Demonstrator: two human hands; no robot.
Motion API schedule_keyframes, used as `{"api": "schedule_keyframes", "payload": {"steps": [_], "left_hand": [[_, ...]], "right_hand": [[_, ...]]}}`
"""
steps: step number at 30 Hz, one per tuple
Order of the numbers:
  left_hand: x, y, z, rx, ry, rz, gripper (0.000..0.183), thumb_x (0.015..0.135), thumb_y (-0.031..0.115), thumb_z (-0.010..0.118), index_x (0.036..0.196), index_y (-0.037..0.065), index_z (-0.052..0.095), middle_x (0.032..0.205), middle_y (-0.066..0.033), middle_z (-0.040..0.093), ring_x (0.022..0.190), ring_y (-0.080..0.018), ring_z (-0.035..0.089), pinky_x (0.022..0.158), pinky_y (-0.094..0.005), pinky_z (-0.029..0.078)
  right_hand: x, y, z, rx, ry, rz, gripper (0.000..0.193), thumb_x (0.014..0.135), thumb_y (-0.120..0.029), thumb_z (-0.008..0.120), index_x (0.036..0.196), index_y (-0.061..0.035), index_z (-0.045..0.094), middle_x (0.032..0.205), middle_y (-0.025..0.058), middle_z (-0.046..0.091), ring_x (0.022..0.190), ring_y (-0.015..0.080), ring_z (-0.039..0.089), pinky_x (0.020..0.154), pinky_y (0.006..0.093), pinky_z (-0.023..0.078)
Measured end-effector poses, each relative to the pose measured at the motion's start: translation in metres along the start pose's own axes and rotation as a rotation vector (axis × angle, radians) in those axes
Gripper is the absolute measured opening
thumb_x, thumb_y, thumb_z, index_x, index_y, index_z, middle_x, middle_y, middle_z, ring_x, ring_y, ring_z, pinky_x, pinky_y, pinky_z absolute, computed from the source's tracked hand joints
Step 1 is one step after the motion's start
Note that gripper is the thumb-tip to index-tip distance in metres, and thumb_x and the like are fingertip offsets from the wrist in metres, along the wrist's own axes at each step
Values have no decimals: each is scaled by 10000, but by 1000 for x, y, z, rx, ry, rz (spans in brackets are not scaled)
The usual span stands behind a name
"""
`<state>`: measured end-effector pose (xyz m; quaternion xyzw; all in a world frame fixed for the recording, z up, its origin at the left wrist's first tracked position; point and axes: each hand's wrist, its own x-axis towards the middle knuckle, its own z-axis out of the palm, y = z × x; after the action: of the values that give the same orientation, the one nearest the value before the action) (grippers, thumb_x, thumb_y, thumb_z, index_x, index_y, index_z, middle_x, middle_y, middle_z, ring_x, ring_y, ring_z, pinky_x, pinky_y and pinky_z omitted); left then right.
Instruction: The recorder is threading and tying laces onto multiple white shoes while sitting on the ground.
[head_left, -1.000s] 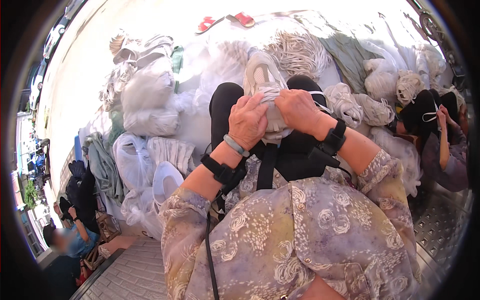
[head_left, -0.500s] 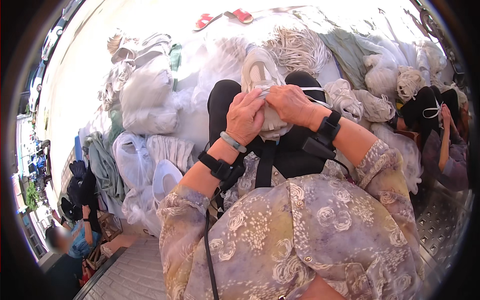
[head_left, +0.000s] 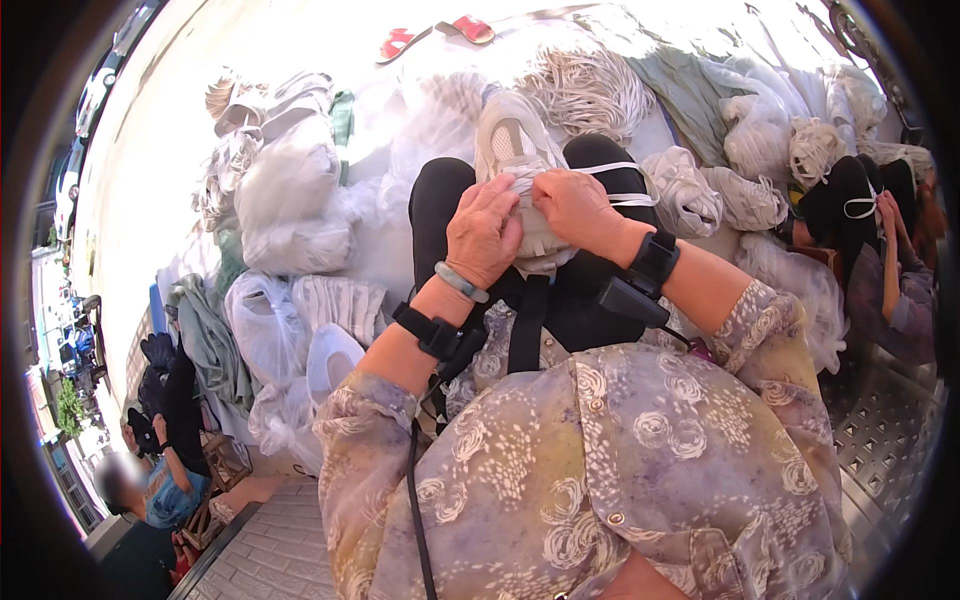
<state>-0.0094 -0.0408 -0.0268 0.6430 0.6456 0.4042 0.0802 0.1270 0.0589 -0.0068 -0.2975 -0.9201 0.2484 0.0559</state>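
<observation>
A pale beige-white shoe upper with a mesh toe lies between my knees, its toe pointing away from me. My left hand is closed on its left side, fingers pressed together at the lacing edge. Across from it, my right hand pinches at the lacing, fingertips close to those of my left. A white shoelace loops out to the right of my right hand, over my dark-clad knee. What exactly lies between the fingertips is partly hidden by the fingers.
Beyond my knees lies a heap of white laces. Clear bags of pale pieces are on the left; bundled shoe uppers are on the right. Red slippers lie at the far edge. A co-worker's hands work at right; another person sits lower left.
My right hand has come slightly back toward the lacing, and the lace beside it now hangs in wider loops. The whole view has shifted a little.
</observation>
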Motion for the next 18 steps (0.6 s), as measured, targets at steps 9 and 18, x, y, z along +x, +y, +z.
{"api": "schedule_keyframes", "payload": {"steps": [9, 18], "left_hand": [[-4, -1, 1, -1, 6, 8, 192, 683, 57, 605, 875, 46, 603, 1095, -116, 583, 977, -312, 548, 826, -357, 468], [-4, 2, 2, 84, 1, 30, 172, 708, 27, 608, 880, 28, 607, 1090, -149, 578, 954, -331, 555, 829, -362, 452]], "right_hand": [[-7, 2, -10, 196, 0, 47, 130, 766, -150, 516, 762, -38, 583, 812, 158, 592, 807, 342, 574, 720, 424, 441], [4, -6, 12, 158, 25, 100, 99, 717, -102, 526, 740, -34, 594, 821, 169, 596, 819, 345, 580, 717, 415, 448]]}}
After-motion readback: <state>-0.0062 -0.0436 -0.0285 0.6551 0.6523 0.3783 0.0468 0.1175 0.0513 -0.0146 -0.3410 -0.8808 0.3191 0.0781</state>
